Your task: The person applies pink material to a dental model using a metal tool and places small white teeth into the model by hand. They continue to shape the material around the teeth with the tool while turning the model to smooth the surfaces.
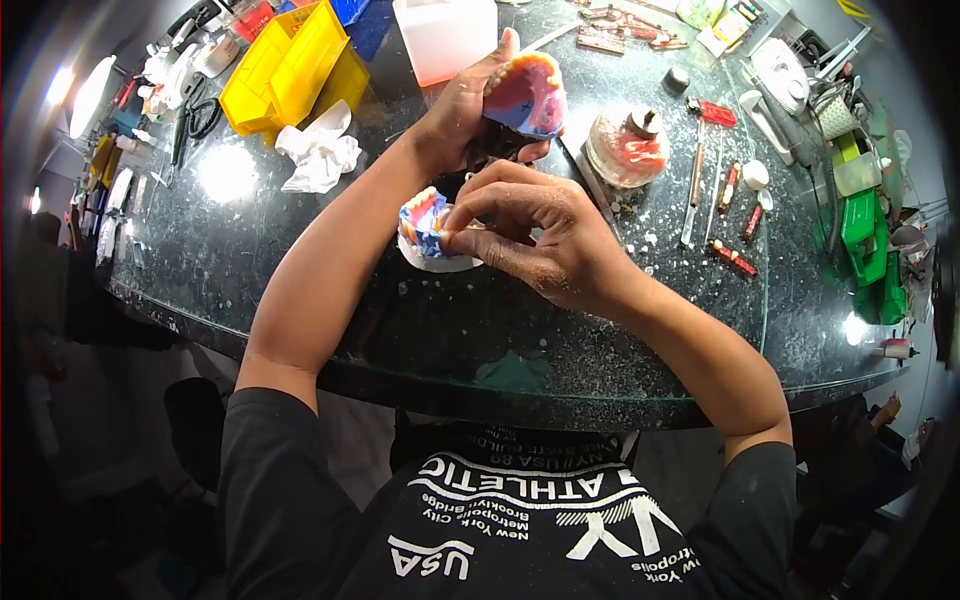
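Note:
My left hand (462, 112) is wrapped round the raised half of a dental articulator. That half carries a blue dental model (530, 108) with a pink wax base and a row of teeth, tilted up toward me. Dark metal articulator parts (495, 148) show below it. Closer to me is the lower dental model (422, 222), blue with pink wax and teeth, on a white plaster base (440, 262). My right hand (555, 235) is closed in a pinch at this model's right side. Its fingers hide whatever may be between them.
Yellow bins (285, 70) and crumpled white paper (320, 155) lie to the left. A white container (445, 40) stands behind. To the right are a round clear dish (628, 148) with pink material, a red-handled brush (710, 112), several carving tools (695, 190) and green bins (865, 240).

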`<state>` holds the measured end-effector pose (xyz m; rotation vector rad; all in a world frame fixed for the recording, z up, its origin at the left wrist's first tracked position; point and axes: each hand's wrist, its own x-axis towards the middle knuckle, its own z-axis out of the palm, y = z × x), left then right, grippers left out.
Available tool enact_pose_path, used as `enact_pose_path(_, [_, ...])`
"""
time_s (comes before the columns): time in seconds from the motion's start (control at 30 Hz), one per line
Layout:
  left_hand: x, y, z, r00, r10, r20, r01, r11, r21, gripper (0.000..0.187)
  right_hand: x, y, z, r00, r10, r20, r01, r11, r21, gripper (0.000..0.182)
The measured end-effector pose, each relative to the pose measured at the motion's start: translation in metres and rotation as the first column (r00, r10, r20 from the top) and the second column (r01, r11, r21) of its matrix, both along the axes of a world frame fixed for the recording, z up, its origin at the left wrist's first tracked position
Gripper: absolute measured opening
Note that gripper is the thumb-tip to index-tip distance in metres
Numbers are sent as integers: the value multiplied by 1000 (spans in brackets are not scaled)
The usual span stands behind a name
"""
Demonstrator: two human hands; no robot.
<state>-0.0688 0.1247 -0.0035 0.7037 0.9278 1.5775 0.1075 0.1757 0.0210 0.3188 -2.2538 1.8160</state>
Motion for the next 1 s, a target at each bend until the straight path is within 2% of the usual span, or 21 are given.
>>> enact_pose_path(0.4, [0,1,0,999,42,-8,-43,999,-22,61,0,0,2,1000,6,21,-6,1000,7,8])
enact_pose_path(0.7, [0,0,0,1000,11,-4,-11,1000,-6,63,-1,1,-4,998,9,-57,-7,999,34,8])
enact_pose_path(0.8, [-3,-1,0,996,-83,-22,85,992,90,62,1,4,1,997,40,71,-41,999,6,14])
enact_pose_path(0.9, [0,-2,3,993,119,8,-118,992,-34,62,3,4,-2,996,11,89,6,981,-195,20])
enact_pose_path(1.0, [-19,-3,-7,958,-188,216,167,979,113,61,4,9,-7,995,-104,-15,99,980,-174,23])
